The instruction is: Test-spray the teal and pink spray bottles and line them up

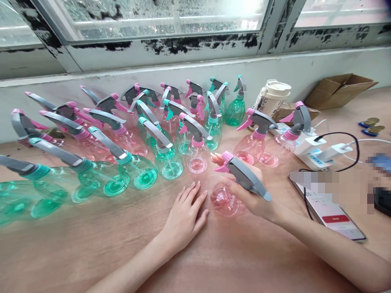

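Observation:
In my right hand (253, 195) is a pink spray bottle (224, 199), upright on the table, its grey-and-pink trigger head tilting toward me. My fingers wrap round its neck. Just left of it, my left hand (186, 211) lies flat on the wood with fingers stretched and nothing in it. Straight ahead of the left hand stands a pink spray bottle (197, 156), beside a green spray bottle (169, 162). Two more pink bottles, one of them a spray bottle (253, 144) with a pink trigger, stand beyond my right hand.
Several green and pink spray bottles crowd the table's left and back. To the right are a lidded cup (271, 97), an open cardboard box (339, 91), a power strip (314, 156) with plugs and cables, and a phone (332, 211). A wall and windows (165, 20) rise behind.

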`<state>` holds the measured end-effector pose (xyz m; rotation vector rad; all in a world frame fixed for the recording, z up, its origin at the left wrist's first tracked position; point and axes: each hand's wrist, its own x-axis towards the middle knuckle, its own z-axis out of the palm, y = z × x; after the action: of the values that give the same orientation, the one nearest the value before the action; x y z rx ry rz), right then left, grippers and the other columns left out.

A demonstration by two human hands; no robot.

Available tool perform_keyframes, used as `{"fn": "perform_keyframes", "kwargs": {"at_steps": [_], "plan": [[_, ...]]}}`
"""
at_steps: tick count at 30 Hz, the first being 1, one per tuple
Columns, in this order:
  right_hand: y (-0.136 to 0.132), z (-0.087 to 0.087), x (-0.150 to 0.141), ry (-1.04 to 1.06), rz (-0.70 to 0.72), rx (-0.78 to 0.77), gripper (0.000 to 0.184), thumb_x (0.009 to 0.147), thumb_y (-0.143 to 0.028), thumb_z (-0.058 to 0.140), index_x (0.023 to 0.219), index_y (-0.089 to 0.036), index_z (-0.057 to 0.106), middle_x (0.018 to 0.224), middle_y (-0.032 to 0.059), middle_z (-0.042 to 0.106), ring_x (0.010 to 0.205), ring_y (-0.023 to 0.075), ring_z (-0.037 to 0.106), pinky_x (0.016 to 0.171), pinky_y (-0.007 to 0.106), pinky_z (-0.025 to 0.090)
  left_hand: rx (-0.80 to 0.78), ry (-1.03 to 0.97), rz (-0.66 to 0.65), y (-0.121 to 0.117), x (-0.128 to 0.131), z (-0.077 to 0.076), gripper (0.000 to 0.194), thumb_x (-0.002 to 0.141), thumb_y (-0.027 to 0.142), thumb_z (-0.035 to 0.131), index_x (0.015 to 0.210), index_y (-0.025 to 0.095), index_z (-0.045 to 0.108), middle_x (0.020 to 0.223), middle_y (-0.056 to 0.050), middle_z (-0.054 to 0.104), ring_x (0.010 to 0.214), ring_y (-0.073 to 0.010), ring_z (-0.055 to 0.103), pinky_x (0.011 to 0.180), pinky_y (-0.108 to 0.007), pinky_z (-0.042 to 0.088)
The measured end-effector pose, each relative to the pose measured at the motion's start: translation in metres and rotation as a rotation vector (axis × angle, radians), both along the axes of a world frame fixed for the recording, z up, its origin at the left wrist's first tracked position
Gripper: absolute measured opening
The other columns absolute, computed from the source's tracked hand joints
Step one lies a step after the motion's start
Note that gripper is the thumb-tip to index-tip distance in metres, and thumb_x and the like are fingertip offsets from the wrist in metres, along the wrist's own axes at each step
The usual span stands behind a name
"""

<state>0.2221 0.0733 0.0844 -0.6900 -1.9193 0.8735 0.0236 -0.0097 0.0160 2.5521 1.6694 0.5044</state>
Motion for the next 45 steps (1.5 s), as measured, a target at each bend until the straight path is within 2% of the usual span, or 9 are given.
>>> {"fn": "perform_keyframes", "kwargs": {"at_steps": [8,17,21,26,29,33,36,40,45], "plan": [[-0.001,0.002,-0.001,-0.012,-0.009,0.031,0.008,0.091,-0.027,0.057,0.096,-0.023,0.062,0.077,0.0018,0.061,0.074,0.0203,0.065,0.083,0.04,0.055,-0.001,-0.016,-0.003,-0.001,0.0,-0.001,0.042,0.095,0.029,0.051,0.135,0.015,0.052,0.147,-0.019,0.046,0.137,-0.0317,0.042,0.11,-0.053,0.039],[0.0,0.008,0.0,-0.048,0.008,-0.009,0.01,0.092,-0.03,0.056,0.088,-0.022,0.057,0.073,0.0001,0.058,0.064,0.0163,0.059,0.06,0.029,0.049,-0.006,-0.022,-0.001,0.0,0.0,0.0,0.042,0.095,0.029,0.051,0.134,0.014,0.053,0.147,-0.018,0.046,0.136,-0.0327,0.043,0.109,-0.054,0.039],[0.002,0.015,-0.001,-0.024,0.024,0.022,0.02,0.089,-0.04,0.063,0.084,-0.022,0.057,0.07,-0.0019,0.059,0.06,0.0139,0.059,0.057,0.026,0.049,-0.004,-0.014,-0.006,0.0,-0.001,-0.001,0.041,0.095,0.029,0.051,0.134,0.013,0.053,0.145,-0.019,0.048,0.136,-0.0331,0.043,0.109,-0.054,0.039],[0.003,0.016,-0.001,-0.012,0.014,0.05,0.024,0.089,-0.035,0.063,0.076,-0.021,0.05,0.066,-0.0041,0.052,0.056,0.0106,0.053,0.056,0.024,0.046,0.022,-0.004,-0.013,0.0,-0.002,-0.001,0.042,0.096,0.029,0.05,0.135,0.014,0.052,0.146,-0.019,0.046,0.136,-0.0324,0.042,0.109,-0.054,0.04],[0.003,0.013,-0.001,-0.019,0.034,0.022,0.021,0.089,-0.032,0.063,0.077,-0.022,0.05,0.069,-0.0039,0.052,0.059,0.0107,0.053,0.057,0.024,0.046,0.025,-0.008,-0.016,0.0,-0.002,-0.001,0.042,0.096,0.029,0.05,0.136,0.015,0.051,0.147,-0.019,0.046,0.136,-0.0322,0.042,0.109,-0.054,0.039],[0.001,0.009,-0.001,-0.019,-0.025,-0.008,0.02,0.09,-0.034,0.061,0.077,-0.022,0.051,0.068,-0.0041,0.05,0.056,0.0108,0.049,0.053,0.024,0.044,0.023,-0.008,-0.017,0.0,-0.002,-0.002,0.042,0.096,0.029,0.05,0.135,0.014,0.052,0.147,-0.019,0.046,0.136,-0.0329,0.042,0.109,-0.055,0.039],[0.0,0.007,-0.001,-0.017,-0.015,-0.027,0.012,0.089,-0.035,0.06,0.092,-0.023,0.059,0.076,-0.0007,0.058,0.063,0.0146,0.056,0.063,0.028,0.05,0.025,-0.008,-0.017,0.0,-0.002,-0.002,0.043,0.096,0.028,0.05,0.136,0.014,0.051,0.147,-0.019,0.045,0.136,-0.0331,0.042,0.109,-0.055,0.039],[-0.002,0.007,-0.002,0.007,0.009,-0.034,0.018,0.09,-0.031,0.059,0.106,-0.025,0.063,0.093,0.0031,0.066,0.07,0.0163,0.062,0.075,0.033,0.054,0.018,-0.005,-0.011,-0.001,-0.001,-0.002,0.043,0.095,0.029,0.052,0.136,0.014,0.052,0.148,-0.019,0.045,0.137,-0.0331,0.041,0.109,-0.055,0.039],[-0.004,0.006,-0.003,0.006,-0.042,0.01,0.022,0.09,-0.034,0.059,0.108,-0.025,0.066,0.088,0.0034,0.067,0.068,0.0172,0.063,0.073,0.033,0.056,-0.017,0.003,0.006,-0.001,0.0,0.0,0.042,0.095,0.029,0.053,0.134,0.014,0.053,0.148,-0.019,0.045,0.137,-0.0325,0.042,0.11,-0.054,0.038]]}}
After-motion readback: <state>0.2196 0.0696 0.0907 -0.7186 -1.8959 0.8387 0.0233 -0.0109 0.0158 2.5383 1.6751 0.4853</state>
